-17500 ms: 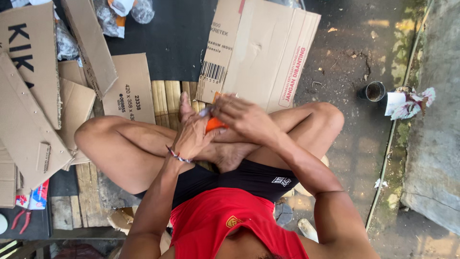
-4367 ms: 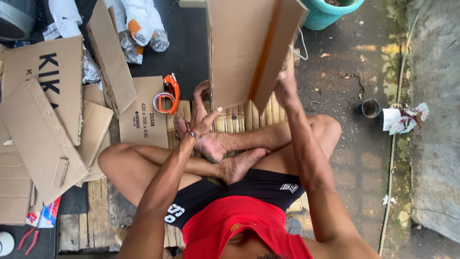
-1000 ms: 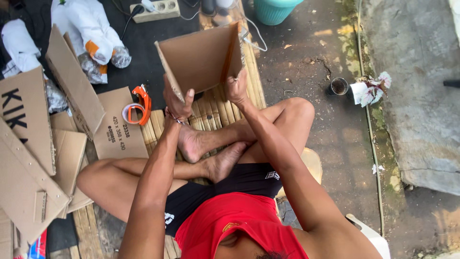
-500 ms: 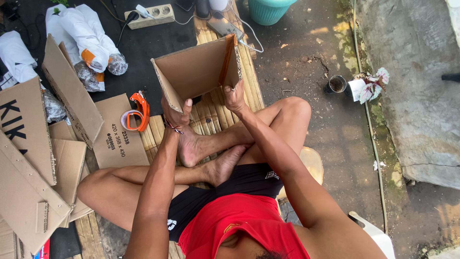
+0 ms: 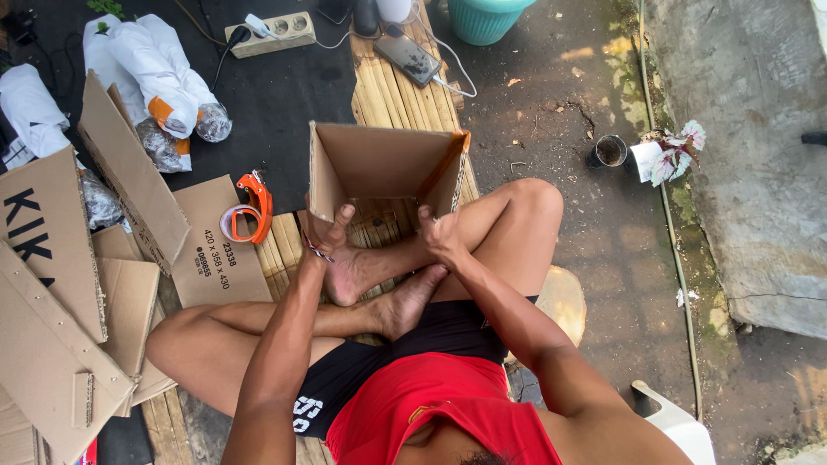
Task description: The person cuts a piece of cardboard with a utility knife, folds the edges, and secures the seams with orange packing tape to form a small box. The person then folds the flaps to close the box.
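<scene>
So the brown cardboard box [image 5: 383, 168], open side up toward the camera, sits on the bamboo slat mat [image 5: 392, 90] right in front of the crossed feet. Left hand [image 5: 332, 228] pinches the box's near-left wall, fingers closed on the edge; right hand [image 5: 441, 234] grips the near-right corner the same way. Both arms reach forward, elbows bent over the knees. Looks like the shaping step to me, squaring it up. The orange tape dispenser [image 5: 245, 211] lies just left, on flat cardboard [image 5: 215, 250] by the mat's left edge.
</scene>
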A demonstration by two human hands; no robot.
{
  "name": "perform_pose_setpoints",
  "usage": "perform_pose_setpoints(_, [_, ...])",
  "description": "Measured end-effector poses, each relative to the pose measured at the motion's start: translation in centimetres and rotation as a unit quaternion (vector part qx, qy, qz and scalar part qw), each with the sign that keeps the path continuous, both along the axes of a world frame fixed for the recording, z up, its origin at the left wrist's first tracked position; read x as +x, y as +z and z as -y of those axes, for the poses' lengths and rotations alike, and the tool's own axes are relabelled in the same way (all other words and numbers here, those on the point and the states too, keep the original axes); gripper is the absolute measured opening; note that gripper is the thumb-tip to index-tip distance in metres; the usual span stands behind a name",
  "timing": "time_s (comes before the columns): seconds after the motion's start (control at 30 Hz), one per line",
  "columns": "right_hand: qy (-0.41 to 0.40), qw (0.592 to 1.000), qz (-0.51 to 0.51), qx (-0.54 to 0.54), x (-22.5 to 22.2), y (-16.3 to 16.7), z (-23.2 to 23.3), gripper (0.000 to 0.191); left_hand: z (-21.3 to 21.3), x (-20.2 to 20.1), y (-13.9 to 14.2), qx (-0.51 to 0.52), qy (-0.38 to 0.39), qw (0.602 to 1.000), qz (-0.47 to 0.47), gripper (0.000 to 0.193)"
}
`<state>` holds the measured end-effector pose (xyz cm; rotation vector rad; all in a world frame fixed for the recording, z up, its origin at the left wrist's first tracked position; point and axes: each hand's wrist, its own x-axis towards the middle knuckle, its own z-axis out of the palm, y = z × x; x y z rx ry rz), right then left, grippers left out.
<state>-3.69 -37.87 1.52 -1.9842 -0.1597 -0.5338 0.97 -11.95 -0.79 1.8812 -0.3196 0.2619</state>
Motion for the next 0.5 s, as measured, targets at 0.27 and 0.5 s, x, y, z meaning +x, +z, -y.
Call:
perform_pose_setpoints(0.27, [-0.001, 0.999, 0.034, -0.022, 0.6, 3.9, -0.9, 0.098, 0.9, -1.4, -1.3, -0.115, 0.012, 0.992, -0.041, 0.103])
perform_pose_setpoints(0.5, [0.024, 0.999, -0.021, 0.015, 0.9, 4.6, -0.3, 0.073, 0.4, -1.6, 3.4, 0.101, 0.081, 0.991, -0.041, 0.099])
